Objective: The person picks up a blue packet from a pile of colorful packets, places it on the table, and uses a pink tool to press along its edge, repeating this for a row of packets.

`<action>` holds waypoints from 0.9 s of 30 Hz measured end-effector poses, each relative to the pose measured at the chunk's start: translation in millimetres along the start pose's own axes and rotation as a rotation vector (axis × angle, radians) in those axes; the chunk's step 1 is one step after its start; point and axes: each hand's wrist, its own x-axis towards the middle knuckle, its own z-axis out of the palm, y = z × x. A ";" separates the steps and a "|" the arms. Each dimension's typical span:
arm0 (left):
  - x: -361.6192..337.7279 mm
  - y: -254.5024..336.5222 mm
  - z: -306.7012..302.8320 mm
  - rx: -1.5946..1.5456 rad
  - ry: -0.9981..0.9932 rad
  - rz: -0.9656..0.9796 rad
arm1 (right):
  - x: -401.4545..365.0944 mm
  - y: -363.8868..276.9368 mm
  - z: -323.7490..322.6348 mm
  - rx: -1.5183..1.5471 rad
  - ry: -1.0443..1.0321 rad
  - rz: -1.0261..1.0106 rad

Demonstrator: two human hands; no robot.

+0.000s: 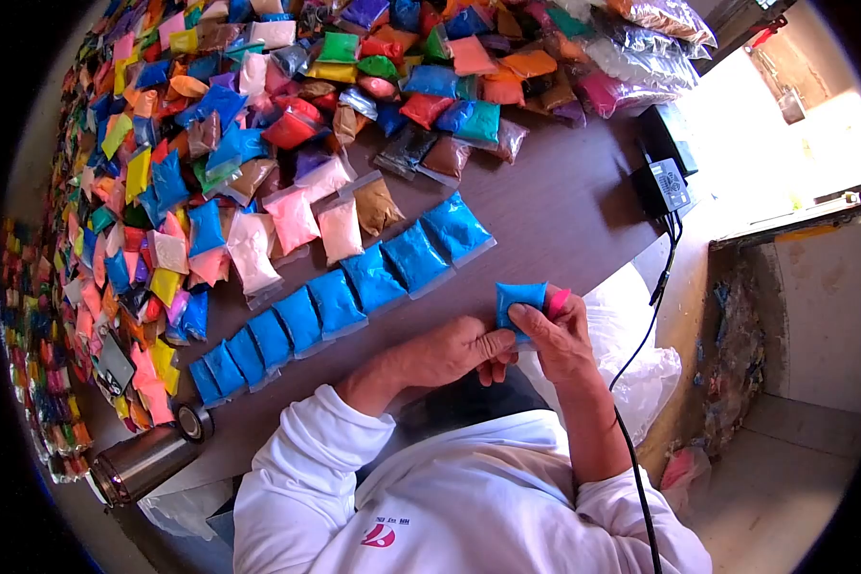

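Observation:
A small, puffy blue packet (518,301) is in my right hand (566,342), with the thumb pressed across its front. A bright pink piece (558,304) sticks out beside the packet, between that hand's fingers; its kind cannot be made out. My left hand (474,346) is closed, its thumb and curled fingers at the packet's lower left edge. To the left, on the brown table (545,225), a slanting row of several similar blue packets (335,301) lies side by side, slightly overlapping.
A large heap of coloured packets (287,124) covers the table's far and left parts. A metal flask (148,464) lies at the near left. A black box with cables (665,172) sits at the right edge. White plastic (631,335) hangs beyond my right hand.

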 end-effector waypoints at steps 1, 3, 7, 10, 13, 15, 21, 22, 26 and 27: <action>-0.1 -0.1 0.2 0.001 0.000 0.000 | 0.4 1.2 -0.5 -0.009 -0.006 -0.023; -0.9 0.8 -0.3 -0.005 0.004 0.005 | -0.8 -0.3 2.6 -0.002 0.025 -0.035; -3.9 8.2 0.7 -0.116 0.057 -0.016 | -6.7 -14.6 18.1 0.078 0.130 0.029; -3.5 10.9 2.2 -0.041 0.090 0.039 | -6.9 -0.3 16.0 -0.052 0.172 -0.044; -0.7 0.9 -0.5 -0.034 0.037 -0.011 | 1.7 -1.5 6.5 -0.192 0.212 -0.133; 1.0 -3.6 -1.9 -0.069 -0.003 0.021 | 16.7 -7.3 1.1 -0.279 0.245 -0.213; -3.9 5.2 0.6 0.015 0.006 -0.046 | 62.4 -12.1 -13.8 -0.856 0.540 -0.317; -3.8 2.9 0.4 0.009 0.012 -0.045 | 67.5 -17.6 -13.1 -0.985 0.536 -0.262; -2.1 -2.2 -1.4 0.006 -0.008 -0.021 | 85.2 -22.1 -3.0 -1.069 0.576 -0.390; -2.1 -2.1 -1.7 0.014 -0.009 -0.014 | 88.4 -24.8 -3.4 -1.124 0.540 -0.358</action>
